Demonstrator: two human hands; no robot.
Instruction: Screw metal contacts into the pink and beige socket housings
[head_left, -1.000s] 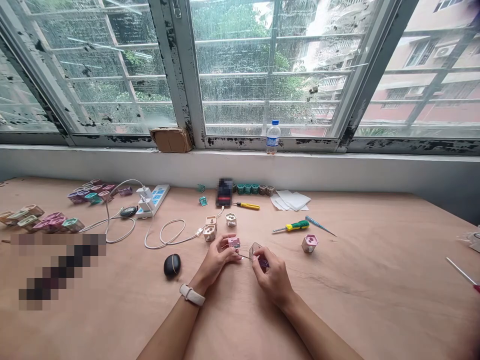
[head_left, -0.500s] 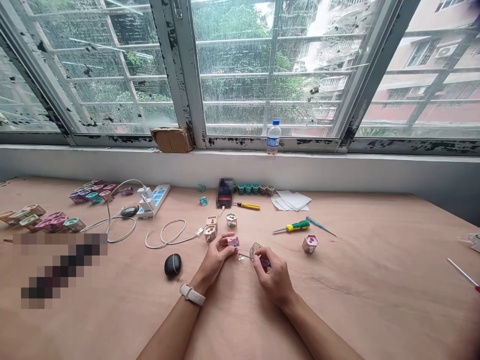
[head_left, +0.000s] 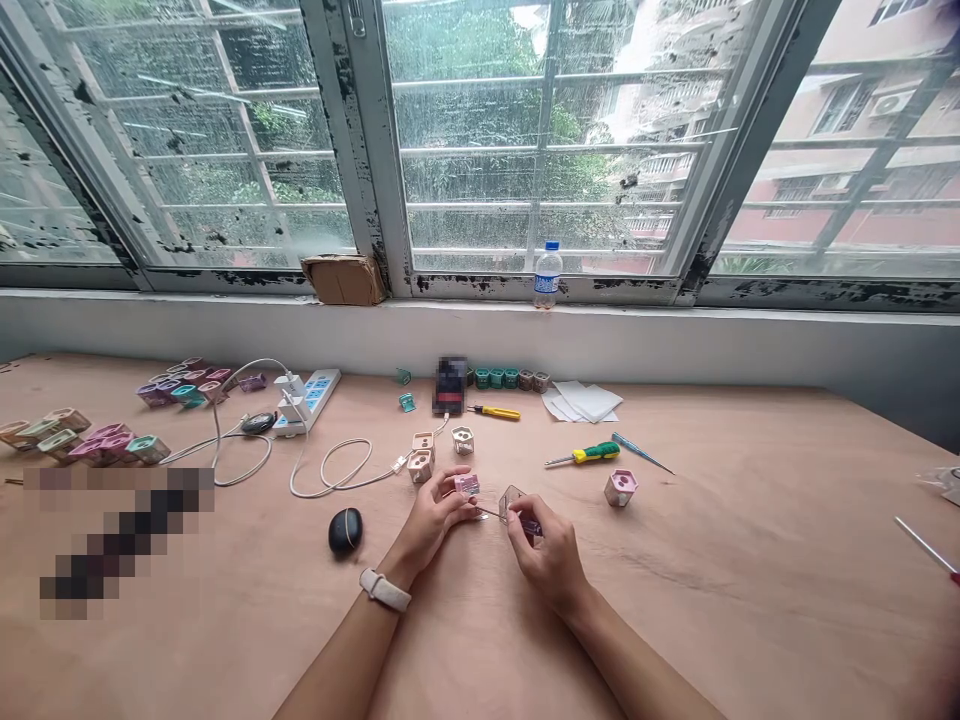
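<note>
My left hand (head_left: 433,518) pinches a small pink block (head_left: 466,486) between thumb and fingers. My right hand (head_left: 546,553) holds a clear faceted plastic shell (head_left: 511,503) with a purple piece (head_left: 531,527) at its lower edge. A thin metal pin (head_left: 487,513) spans the short gap between my hands, though I cannot tell which hand holds it. A pale strap (head_left: 385,590) circles my left wrist. Two beige hexagonal blocks (head_left: 420,466) stand just beyond my left hand.
A plywood table (head_left: 697,600) carries a power strip (head_left: 306,402), white cables (head_left: 330,470), a black oval case (head_left: 345,531), screwdrivers (head_left: 592,453), tweezers (head_left: 641,453), and a pink hexagonal block (head_left: 620,488). Rows of coloured blocks (head_left: 90,450) lie at the left.
My hands have shifted only slightly, and both keep their hold. The head camera has moved a little, so the table and window sit slightly differently in view.
</note>
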